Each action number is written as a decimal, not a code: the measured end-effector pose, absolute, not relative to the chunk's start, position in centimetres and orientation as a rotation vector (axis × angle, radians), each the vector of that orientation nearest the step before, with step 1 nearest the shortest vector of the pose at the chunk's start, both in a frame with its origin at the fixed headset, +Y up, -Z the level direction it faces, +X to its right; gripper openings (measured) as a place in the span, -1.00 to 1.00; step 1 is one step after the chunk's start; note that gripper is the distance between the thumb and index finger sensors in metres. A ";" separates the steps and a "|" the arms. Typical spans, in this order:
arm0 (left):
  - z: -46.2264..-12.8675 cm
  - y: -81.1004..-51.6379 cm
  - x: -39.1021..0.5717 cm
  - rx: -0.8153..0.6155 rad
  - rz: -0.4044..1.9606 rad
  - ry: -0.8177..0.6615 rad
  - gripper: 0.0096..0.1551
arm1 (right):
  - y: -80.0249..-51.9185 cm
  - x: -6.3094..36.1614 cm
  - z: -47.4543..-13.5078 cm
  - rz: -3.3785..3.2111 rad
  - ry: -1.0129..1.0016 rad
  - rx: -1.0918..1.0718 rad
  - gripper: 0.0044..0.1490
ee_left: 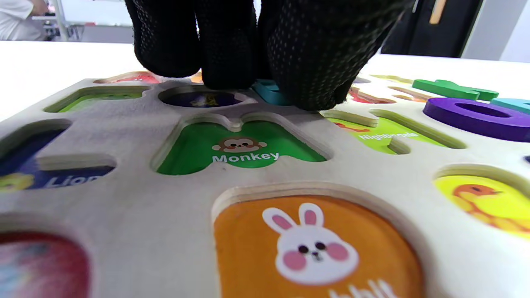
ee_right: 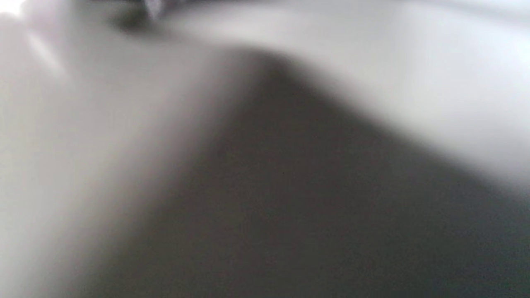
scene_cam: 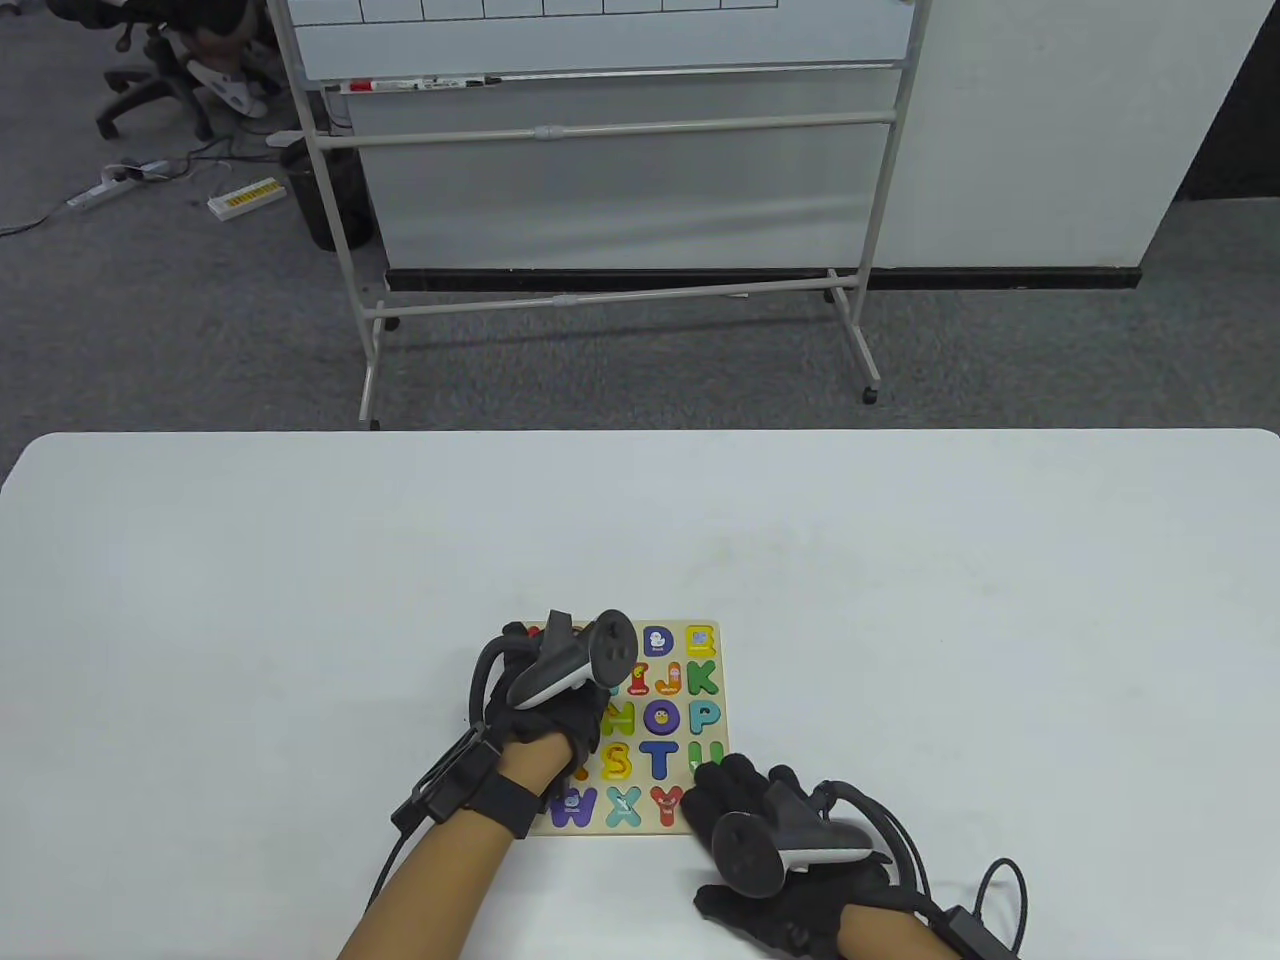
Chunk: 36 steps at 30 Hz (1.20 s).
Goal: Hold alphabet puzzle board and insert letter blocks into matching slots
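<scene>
The wooden alphabet puzzle board [scene_cam: 722, 690] lies flat near the table's front edge, with several coloured letter blocks seated in it. My left hand [scene_cam: 555, 700] lies over the board's left part. In the left wrist view its fingertips [ee_left: 225, 62] and thumb come down around a teal letter block [ee_left: 269, 92] in the row above the empty Monkey slot [ee_left: 240, 147]. The Lion, Nightingale and rabbit slots [ee_left: 314, 244] are empty. A purple O block [ee_left: 476, 116] sits to the right. My right hand [scene_cam: 745, 805] rests flat on the board's front right corner, holding no block. The right wrist view is a blur.
The white table [scene_cam: 300, 600] spreads wide on both sides of the board and behind it. A whiteboard on a rolling stand [scene_cam: 620, 200] stands on the carpet beyond the table's far edge. No loose letter blocks show on the table.
</scene>
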<state>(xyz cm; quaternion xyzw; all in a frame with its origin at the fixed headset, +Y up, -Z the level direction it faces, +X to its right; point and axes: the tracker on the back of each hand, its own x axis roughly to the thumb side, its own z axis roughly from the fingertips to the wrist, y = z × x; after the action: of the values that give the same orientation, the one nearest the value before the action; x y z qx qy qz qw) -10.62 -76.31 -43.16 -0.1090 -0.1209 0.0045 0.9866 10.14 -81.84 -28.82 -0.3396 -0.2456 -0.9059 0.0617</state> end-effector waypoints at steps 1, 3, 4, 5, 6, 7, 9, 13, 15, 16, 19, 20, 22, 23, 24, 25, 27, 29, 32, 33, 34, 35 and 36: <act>-43.2 -76.3 -10.7 -0.219 0.024 -0.240 -0.38 | -81.8 10.1 -28.8 -2.740 -0.742 -1.027 0.16; -43.3 -76.5 -11.0 -0.230 0.029 -0.237 -0.35 | -81.8 10.1 -28.8 -2.740 -0.741 -1.027 0.16; -43.3 -76.5 -11.1 -0.220 0.033 -0.243 -0.36 | -81.8 10.1 -28.8 -2.740 -0.741 -1.027 0.16; -43.3 -76.6 -11.2 -0.229 0.043 -0.247 -0.37 | -81.8 10.1 -28.8 -2.741 -0.741 -1.027 0.16; -43.3 -76.6 -11.2 -0.233 0.054 -0.252 -0.37 | -81.8 10.1 -28.9 -2.741 -0.741 -1.027 0.16; -43.2 -76.7 -11.3 -0.228 0.063 -0.253 -0.36 | -81.8 10.1 -28.9 -2.741 -0.741 -1.027 0.16; -43.1 -76.7 -11.4 -0.218 0.049 -0.262 -0.29 | -81.8 10.1 -28.9 -2.741 -0.743 -1.028 0.16; -42.4 -75.9 -12.0 -0.184 0.042 -0.279 -0.24 | -81.8 10.2 -28.9 -2.745 -0.743 -1.029 0.16; -41.5 -75.1 -12.5 -0.161 0.080 -0.279 -0.19 | -81.8 10.2 -29.0 -2.750 -0.748 -1.030 0.16; -41.1 -74.7 -12.8 -0.149 0.086 -0.280 -0.16 | -81.8 10.2 -29.0 -2.750 -0.748 -1.030 0.16; -39.8 -73.7 -13.8 -0.108 0.067 -0.284 -0.09 | -81.8 10.2 -29.0 -2.752 -0.749 -1.032 0.16; -39.2 -73.4 -14.2 -0.100 0.060 -0.280 -0.06 | -81.8 10.2 -29.0 -2.753 -0.751 -1.033 0.16; -38.2 -73.0 -15.0 -0.111 0.077 -0.275 0.00 | -81.8 10.3 -29.0 -2.756 -0.752 -1.034 0.16; -37.7 -72.8 -15.3 -0.138 0.111 -0.268 0.01 | -81.8 10.3 -29.0 -2.756 -0.752 -1.034 0.16; -37.1 -72.6 -15.7 -0.155 0.141 -0.265 0.02 | -81.8 10.3 -29.0 -2.756 -0.751 -1.034 0.16; -36.7 -72.4 -15.9 -0.153 0.151 -0.260 0.02 | -81.8 10.3 -29.0 -2.756 -0.751 -1.033 0.16; -35.5 -71.9 -16.5 -0.129 0.129 -0.260 0.04 | -81.7 10.3 -29.0 -2.762 -0.751 -1.030 0.14; -34.5 -71.6 -17.0 -0.108 0.099 -0.257 0.04 | -81.8 10.3 -29.0 -2.765 -0.752 -1.030 0.13; -32.8 -71.7 -17.4 -0.080 0.058 -0.276 0.04 | -81.7 10.3 -29.1 -2.779 -0.747 -1.026 0.14; -32.2 -71.8 -17.5 -0.061 0.035 -0.291 0.04 | -81.7 10.4 -29.1 -2.782 -0.750 -1.026 0.14; -31.8 -71.8 -17.6 -0.050 0.021 -0.295 0.04 | -81.7 10.4 -29.1 -2.781 -0.752 -1.026 0.14; -31.3 -72.0 -17.8 -0.050 0.014 -0.274 0.05 | -81.7 10.4 -29.1 -2.782 -0.752 -1.025 0.14; -30.9 -72.1 -17.9 -0.054 0.026 -0.257 0.05 | -81.7 10.4 -29.1 -2.782 -0.752 -1.024 0.14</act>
<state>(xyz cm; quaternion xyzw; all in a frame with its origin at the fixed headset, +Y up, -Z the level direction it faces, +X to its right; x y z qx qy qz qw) -17.88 -72.14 -30.91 -0.0271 -0.1279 0.0129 0.9913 10.35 -81.66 -29.11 -0.3347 -0.2457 -0.9088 0.0415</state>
